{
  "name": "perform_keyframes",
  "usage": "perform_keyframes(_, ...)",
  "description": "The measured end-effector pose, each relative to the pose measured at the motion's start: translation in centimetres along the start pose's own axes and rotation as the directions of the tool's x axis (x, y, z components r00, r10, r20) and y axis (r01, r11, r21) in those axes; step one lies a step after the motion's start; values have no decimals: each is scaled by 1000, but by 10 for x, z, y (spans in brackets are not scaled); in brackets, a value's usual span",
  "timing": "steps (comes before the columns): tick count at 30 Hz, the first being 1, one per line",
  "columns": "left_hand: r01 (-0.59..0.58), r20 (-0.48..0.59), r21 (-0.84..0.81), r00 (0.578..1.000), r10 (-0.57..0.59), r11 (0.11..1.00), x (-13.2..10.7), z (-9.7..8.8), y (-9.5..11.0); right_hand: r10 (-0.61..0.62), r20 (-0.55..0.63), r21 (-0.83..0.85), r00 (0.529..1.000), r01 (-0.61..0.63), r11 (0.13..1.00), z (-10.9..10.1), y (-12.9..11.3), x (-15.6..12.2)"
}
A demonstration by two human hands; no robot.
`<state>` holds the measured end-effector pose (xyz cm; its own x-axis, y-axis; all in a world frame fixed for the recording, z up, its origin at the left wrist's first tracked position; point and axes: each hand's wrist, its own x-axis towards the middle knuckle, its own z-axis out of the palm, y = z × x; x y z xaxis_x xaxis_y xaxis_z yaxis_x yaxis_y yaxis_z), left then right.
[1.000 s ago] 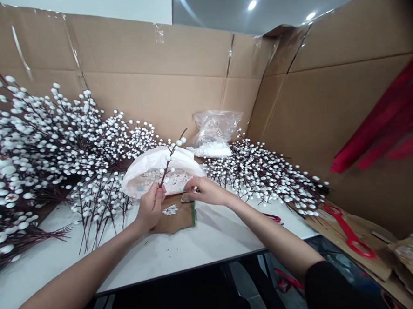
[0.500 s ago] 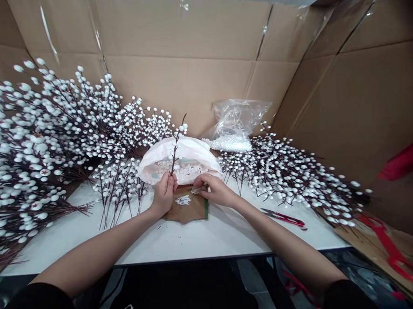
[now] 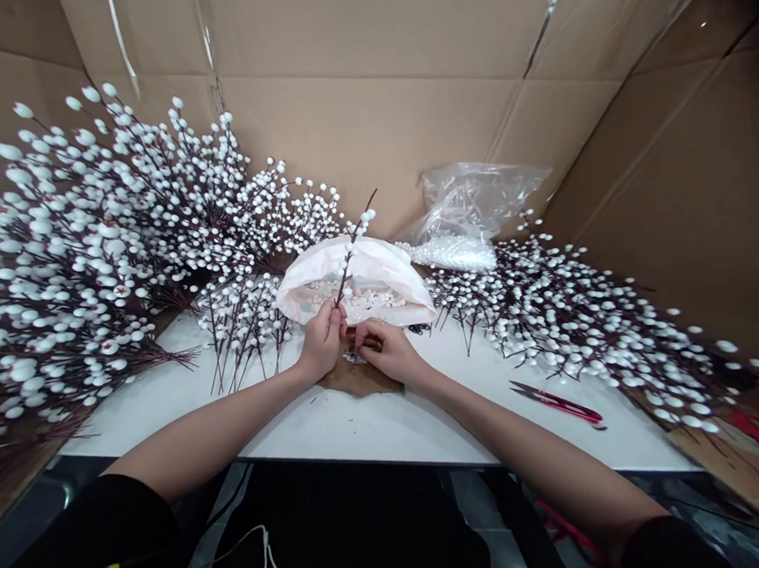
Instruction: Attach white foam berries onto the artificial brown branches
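My left hand [image 3: 324, 340] is closed round the lower end of a thin dark twig [image 3: 352, 253] that carries a few white beads and points up and away. My right hand [image 3: 385, 350] rests beside it, fingers curled and pinched over a brown cardboard scrap [image 3: 360, 379]; what it pinches is too small to name. Just behind both hands lies an open white bag [image 3: 359, 272] holding loose white beads.
Heaps of white-beaded branches lie left [image 3: 82, 251] and right [image 3: 580, 314] on the white table [image 3: 337, 428]. A clear plastic bag of beads [image 3: 472, 223] sits at the back. Red snips [image 3: 557, 402] lie to the right. Cardboard walls [image 3: 373, 87] surround the table.
The view has tilted down and shifted. My right hand has drawn in closer to my left hand over the cardboard scrap. The twig stays held upright.
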<state>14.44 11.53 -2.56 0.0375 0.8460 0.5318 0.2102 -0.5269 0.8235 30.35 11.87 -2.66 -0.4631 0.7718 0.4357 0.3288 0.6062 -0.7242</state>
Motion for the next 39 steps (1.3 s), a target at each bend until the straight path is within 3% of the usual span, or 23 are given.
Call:
perform_keyframes(8, 31, 12, -7, 999, -31, 1000, -2, 2, -3, 1, -28, -41, 1000, -2, 999, 7, 4, -6)
perform_keyframes(15, 27, 28, 7, 999, -27, 1000, -2, 2, -3, -95, 27, -118, 995, 98, 988, 8, 2, -5)
perform_keyframes(34, -40, -3, 251, 999, 42, 967, -2, 5, -2, -125, 97, -112, 987, 135, 984, 10, 3, -10)
perform_keyframes(39, -37, 5, 242, 999, 37, 969, -2, 5, -2, -83, 102, -50, 991, 88, 995, 9, 3, -11)
